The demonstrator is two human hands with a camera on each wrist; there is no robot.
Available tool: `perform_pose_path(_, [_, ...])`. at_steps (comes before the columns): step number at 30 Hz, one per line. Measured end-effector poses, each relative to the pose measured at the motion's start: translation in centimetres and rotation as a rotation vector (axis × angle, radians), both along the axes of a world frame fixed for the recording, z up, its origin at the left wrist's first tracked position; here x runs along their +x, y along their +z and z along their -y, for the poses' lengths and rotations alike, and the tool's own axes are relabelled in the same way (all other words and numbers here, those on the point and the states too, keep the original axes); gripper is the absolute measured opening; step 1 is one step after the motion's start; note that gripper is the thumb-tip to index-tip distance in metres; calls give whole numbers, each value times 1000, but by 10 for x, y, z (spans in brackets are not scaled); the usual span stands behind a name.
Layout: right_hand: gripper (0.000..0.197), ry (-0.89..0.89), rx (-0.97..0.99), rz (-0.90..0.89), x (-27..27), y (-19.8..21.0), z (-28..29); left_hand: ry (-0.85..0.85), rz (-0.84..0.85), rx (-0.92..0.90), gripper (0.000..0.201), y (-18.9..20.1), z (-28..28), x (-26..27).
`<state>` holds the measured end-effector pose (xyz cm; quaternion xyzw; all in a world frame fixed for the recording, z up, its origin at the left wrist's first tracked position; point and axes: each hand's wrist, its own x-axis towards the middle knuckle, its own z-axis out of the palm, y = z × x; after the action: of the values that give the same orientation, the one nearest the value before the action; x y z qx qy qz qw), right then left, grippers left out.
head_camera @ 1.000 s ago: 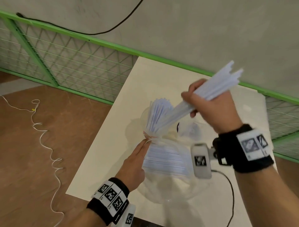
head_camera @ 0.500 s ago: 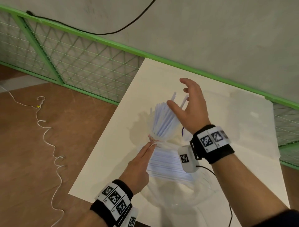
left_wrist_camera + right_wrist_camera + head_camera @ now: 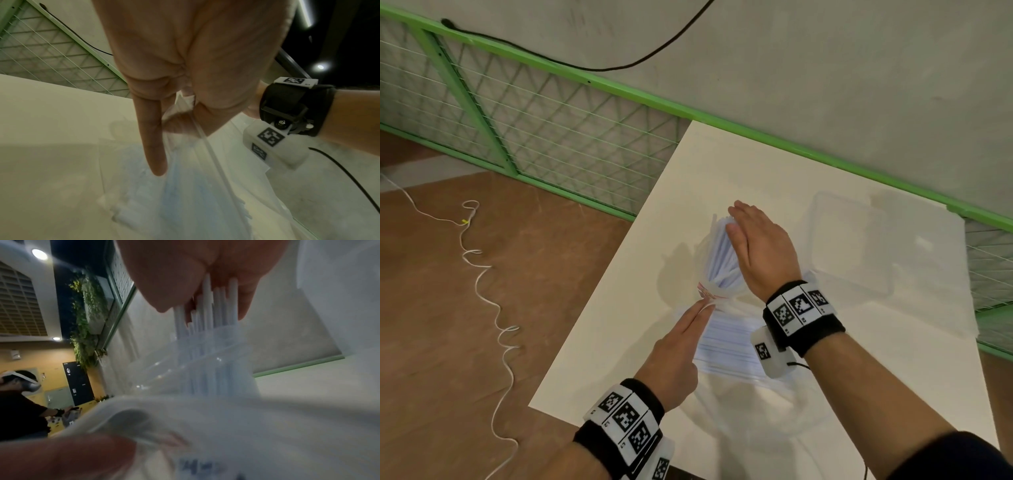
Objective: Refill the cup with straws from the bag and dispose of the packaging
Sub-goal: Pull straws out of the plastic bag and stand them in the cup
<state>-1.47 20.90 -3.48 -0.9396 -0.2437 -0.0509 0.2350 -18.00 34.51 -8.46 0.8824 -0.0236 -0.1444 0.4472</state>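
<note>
Two hands work over a pale cream worktop (image 3: 774,164) set by a green mesh fence (image 3: 524,113) and grey wall. White paper-wrapped straws (image 3: 717,257) stand in a clear plastic cup (image 3: 205,356); the right hand (image 3: 760,250) lies flat-fingered on their tips. The left hand (image 3: 674,356) pinches the clear plastic bag (image 3: 197,191) holding more straws. Only the right wrist view shows another person's dark sleeve (image 3: 18,415).

A white table (image 3: 774,178) stands against a grey concrete wall (image 3: 825,68). Past the grip runs a green rail (image 3: 619,90) with wire mesh fencing (image 3: 551,137) below it, and a black cable (image 3: 654,54) hangs across the wall. Left of the grip, a white cord (image 3: 482,274) snakes over the brown floor (image 3: 448,342).
</note>
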Motion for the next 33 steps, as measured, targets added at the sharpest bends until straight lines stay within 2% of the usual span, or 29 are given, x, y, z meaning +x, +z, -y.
perform_pose_path(4, [57,-27,42,26,17,11,-4,3,-8,3,100,2,1,1])
perform_pose_path(6, [53,-16,110,117,16,25,-5,0,-13,-9,100,2,2,0])
perform_pose_path(9, [31,79,253,255,-17,50,-2,1,-36,-22,101,1,3,0])
perform_pose_path(11, [26,192,285,231,-58,54,6,1,-52,-3,101,2,4,2])
perform_pose_path(13, [26,282,172,143,-100,35,19,-2,-43,17,101,1,5,3])
perform_pose_path(16, [35,245,-201,-266,-136,-14,36,-24,-16,-2,102,-3,9,3])
perform_pose_path(18, [42,208,-423,-426,-146,-54,47,-41,-37,-7,102,-5,14,3])
perform_pose_path(20, [48,154,-485,-432,-152,-80,51,-58,-32,-13,102,-6,18,5])
perform_pose_path(23, [52,71,-487,-332,-156,-103,50,-75,-8,-30,101,-6,22,8])
perform_pose_path(28, [54,-5,-489,-212,-160,-113,44,-77,5,-33,101,-3,18,7])
perform_pose_path(33, [45,-45,-516,-204,-161,-116,42,-66,-19,-19,100,0,12,3])
